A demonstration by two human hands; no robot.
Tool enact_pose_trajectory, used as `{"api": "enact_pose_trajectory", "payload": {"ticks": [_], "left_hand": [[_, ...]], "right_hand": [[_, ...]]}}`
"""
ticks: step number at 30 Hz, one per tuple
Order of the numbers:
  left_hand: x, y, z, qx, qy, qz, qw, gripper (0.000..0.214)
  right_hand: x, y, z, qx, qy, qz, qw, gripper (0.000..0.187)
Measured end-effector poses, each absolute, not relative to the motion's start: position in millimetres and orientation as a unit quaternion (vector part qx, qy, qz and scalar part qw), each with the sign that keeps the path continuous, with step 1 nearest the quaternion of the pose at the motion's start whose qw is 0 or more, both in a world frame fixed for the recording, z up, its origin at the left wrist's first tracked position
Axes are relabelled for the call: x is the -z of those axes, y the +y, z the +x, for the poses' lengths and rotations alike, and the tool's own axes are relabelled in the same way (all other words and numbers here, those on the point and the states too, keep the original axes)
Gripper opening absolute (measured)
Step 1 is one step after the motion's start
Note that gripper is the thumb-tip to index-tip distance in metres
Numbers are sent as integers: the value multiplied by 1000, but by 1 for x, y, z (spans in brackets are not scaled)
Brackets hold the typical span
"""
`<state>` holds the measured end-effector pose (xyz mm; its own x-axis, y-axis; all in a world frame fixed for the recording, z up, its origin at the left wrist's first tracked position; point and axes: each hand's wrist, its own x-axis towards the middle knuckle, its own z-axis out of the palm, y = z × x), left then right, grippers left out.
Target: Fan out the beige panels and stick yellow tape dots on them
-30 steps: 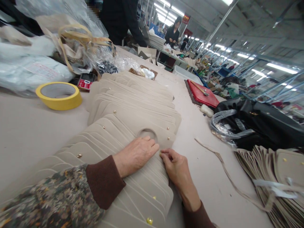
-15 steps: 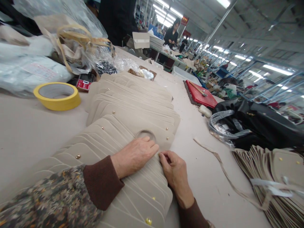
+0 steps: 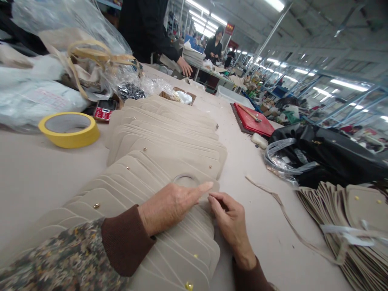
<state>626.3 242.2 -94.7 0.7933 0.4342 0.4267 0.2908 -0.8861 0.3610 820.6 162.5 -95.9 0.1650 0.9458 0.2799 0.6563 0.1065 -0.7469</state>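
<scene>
A long fanned row of beige leather pieces (image 3: 157,153) with small brass studs lies along the table. My left hand (image 3: 172,204) rests flat on the pieces, fingers stretched out beside a round cut-out (image 3: 186,180). My right hand (image 3: 228,220) is just to its right, fingers curled in a pinch at the edge of a piece; what it pinches is too small to make out.
A yellow tape roll (image 3: 69,129) sits at left, plastic bags (image 3: 60,60) behind it. A red board (image 3: 253,121), black bags (image 3: 324,157) and another beige stack (image 3: 351,226) lie right. A loose strip (image 3: 281,210) crosses the table. A person in black (image 3: 145,28) works at the far end.
My left hand has stretched its fingers forward over the cut-out piece. My right hand shifted slightly, still pinched. The far person's hand now rests on the table.
</scene>
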Motion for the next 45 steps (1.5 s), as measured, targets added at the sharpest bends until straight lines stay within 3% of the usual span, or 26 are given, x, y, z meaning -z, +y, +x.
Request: {"api": "enact_pose_trajectory", "payload": {"ticks": [3, 7, 15, 18, 21, 24, 26, 33, 45], "left_hand": [[100, 241, 628, -255, 208, 936, 125, 43], [102, 240, 631, -270, 193, 936, 114, 38], [87, 239, 632, -216, 200, 939, 175, 10], [85, 239, 633, -232, 221, 934, 159, 15], [85, 236, 635, -258, 224, 928, 148, 19], [87, 234, 637, -298, 202, 925, 122, 22], [87, 236, 637, -294, 210, 927, 103, 20], [80, 245, 634, -97, 294, 947, 85, 12], [79, 245, 634, -96, 272, 950, 118, 15]], "right_hand": [[93, 161, 816, -127, -667, -582, 447, 12], [91, 165, 808, -75, -730, -530, 425, 16], [96, 166, 801, 9, -721, -563, 404, 15], [97, 164, 797, -28, -680, -594, 430, 12], [97, 166, 794, -179, -579, -645, 467, 9], [97, 172, 800, -340, -432, -668, 502, 19], [97, 175, 807, -378, -366, -675, 517, 26], [101, 173, 822, -390, -370, -686, 490, 33], [109, 172, 829, -329, -458, -730, 387, 31]]}}
